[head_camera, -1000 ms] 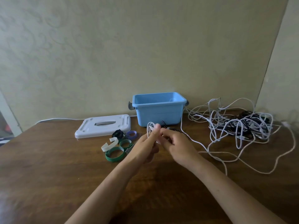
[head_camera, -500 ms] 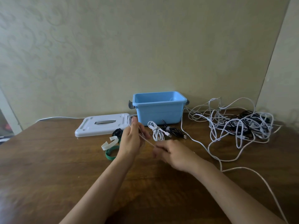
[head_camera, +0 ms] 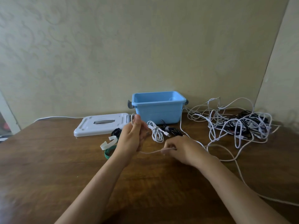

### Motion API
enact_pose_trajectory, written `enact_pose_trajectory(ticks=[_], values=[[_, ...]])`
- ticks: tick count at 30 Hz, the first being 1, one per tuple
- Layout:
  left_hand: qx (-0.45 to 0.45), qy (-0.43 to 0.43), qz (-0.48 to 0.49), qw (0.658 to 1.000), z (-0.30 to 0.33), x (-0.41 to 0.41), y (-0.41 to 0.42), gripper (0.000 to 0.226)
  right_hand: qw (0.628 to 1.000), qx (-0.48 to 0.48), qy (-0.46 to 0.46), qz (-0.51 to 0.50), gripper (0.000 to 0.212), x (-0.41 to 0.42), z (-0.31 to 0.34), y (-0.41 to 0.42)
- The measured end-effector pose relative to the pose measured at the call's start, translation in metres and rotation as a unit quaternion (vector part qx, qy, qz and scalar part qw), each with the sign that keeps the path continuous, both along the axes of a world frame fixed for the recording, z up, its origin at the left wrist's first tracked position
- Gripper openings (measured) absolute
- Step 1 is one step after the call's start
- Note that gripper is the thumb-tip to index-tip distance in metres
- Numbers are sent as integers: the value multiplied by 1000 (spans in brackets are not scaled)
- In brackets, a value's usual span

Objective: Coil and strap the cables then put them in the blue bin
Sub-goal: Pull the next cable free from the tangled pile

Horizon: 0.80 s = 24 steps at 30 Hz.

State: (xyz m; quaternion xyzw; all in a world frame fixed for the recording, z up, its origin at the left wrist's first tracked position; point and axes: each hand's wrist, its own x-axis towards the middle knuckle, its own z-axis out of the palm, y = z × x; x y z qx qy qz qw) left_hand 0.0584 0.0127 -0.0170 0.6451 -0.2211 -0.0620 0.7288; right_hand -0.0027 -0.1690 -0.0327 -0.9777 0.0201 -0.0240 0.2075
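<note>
The left hand (head_camera: 131, 138) is raised above the bench (head_camera: 48, 159), thumb pressed against the fingers, pinching a loop of the white cable (head_camera: 150, 152) near its top. The right hand (head_camera: 181, 149) is lower and to the right, fingers curled around the same cable, which runs blurred between the two hands. Behind the right hand the cable trails right toward the tangled pile of white and black cables (head_camera: 239, 125) on the right side of the bench. The blue bin (head_camera: 157, 109) stands open at the back against the wall. Its white lid (head_camera: 102, 124) lies flat to its left. A coiled white cable (head_camera: 156, 132) and a coiled black cable (head_camera: 173, 130) lie just in front of the bin. A white strap (head_camera: 107, 143), a green strap (head_camera: 108, 153) and a black strap (head_camera: 116, 132) lie beside the left hand, partly hidden by it.
</note>
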Motion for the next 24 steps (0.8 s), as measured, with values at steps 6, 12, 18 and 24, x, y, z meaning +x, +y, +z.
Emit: enact_pose_trajectory(ticks=[6, 12, 18, 24], values=[[257, -98, -68, 959, -11, -14, -15, 63, 978, 113, -154, -85, 32, 4, -6, -11], [318, -114, -114, 934, -13, -22, -20, 54, 963, 153, -198, -103, 25, 4, -3, -10], [137, 8, -18, 990, -9, 0, -4, 53, 979, 99, -148, -101, 17, -4, 13, -23], [125, 28, -60, 990, -12, -6, -9, 58, 978, 188, -88, 22, 36, -8, 4, 20]])
